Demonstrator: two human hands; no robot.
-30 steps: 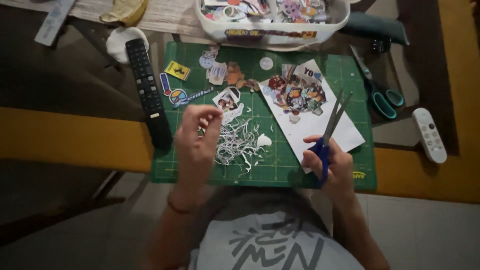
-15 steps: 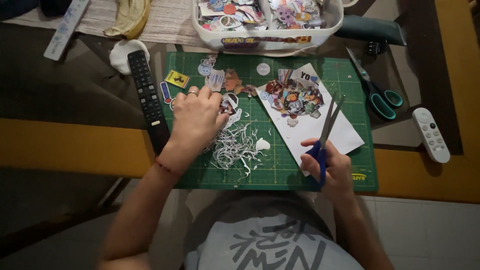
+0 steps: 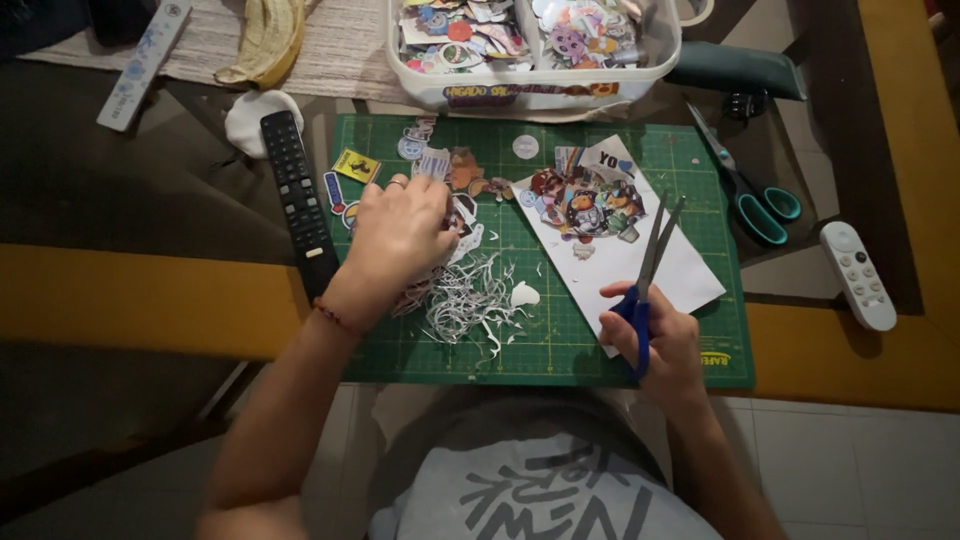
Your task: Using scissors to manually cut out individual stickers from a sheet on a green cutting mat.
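Note:
My left hand [image 3: 400,235] reaches forward over the green cutting mat [image 3: 560,345], fingers curled down onto cut-out stickers [image 3: 462,170] lying there; whether it grips one is hidden. A heap of white paper trimmings [image 3: 470,300] lies just right of that hand. My right hand [image 3: 655,335] holds blue-handled scissors [image 3: 650,265] near the mat's front edge, blades slightly apart and pointing away over a white sticker sheet [image 3: 640,260] with colourful stickers on its far half.
A white bin of stickers [image 3: 535,50] stands behind the mat. A black remote [image 3: 298,200] lies left of the mat, teal scissors [image 3: 745,180] and a white remote [image 3: 858,275] to the right. A banana peel [image 3: 265,40] and another white remote [image 3: 143,60] lie at the back left.
My left hand has moved from above the paper trimmings forward to the stickers at the mat's far left. The right hand with the scissors has stayed in place.

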